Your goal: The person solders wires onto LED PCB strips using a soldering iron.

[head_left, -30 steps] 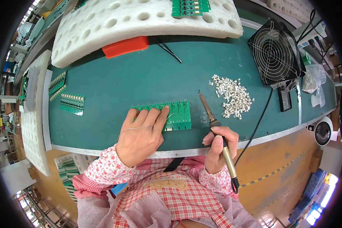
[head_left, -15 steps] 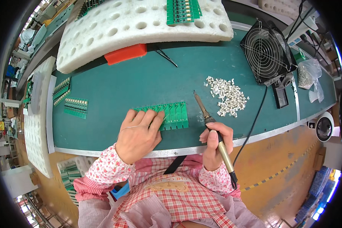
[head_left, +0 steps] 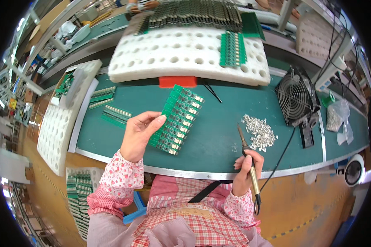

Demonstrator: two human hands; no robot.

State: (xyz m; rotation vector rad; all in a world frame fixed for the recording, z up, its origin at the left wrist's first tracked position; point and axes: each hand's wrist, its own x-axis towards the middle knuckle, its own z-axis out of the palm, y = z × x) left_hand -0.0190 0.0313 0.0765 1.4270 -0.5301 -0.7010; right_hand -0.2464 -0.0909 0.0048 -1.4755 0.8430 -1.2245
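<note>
My left hand (head_left: 141, 133) pinches a green circuit board panel (head_left: 178, 121) by its left edge and holds it up over the bench. A row of small silvery-white connectors runs along the panel's right side. In my right hand (head_left: 247, 171) is a soldering iron (head_left: 252, 176), gripped like a pen with its tip pointing up and away from me. The tip is near a pile of small metallic white connectors (head_left: 259, 133) and apart from the panel. More board panels (head_left: 117, 115) lie on the green bench mat (head_left: 152, 96) at the left.
A white foam block (head_left: 185, 55) with holes, bearing stacked boards (head_left: 193, 16), stands at the back, a red block (head_left: 177, 81) before it. Tweezers (head_left: 212, 93) lie nearby. A black fan (head_left: 294, 99) and a bag of parts (head_left: 337, 119) stand right. Another foam tray (head_left: 55, 131) is left.
My left hand has lifted the panel off the mat and turned it so its connector side shows. The soldering iron stays in my right hand. The whole view has shifted.
</note>
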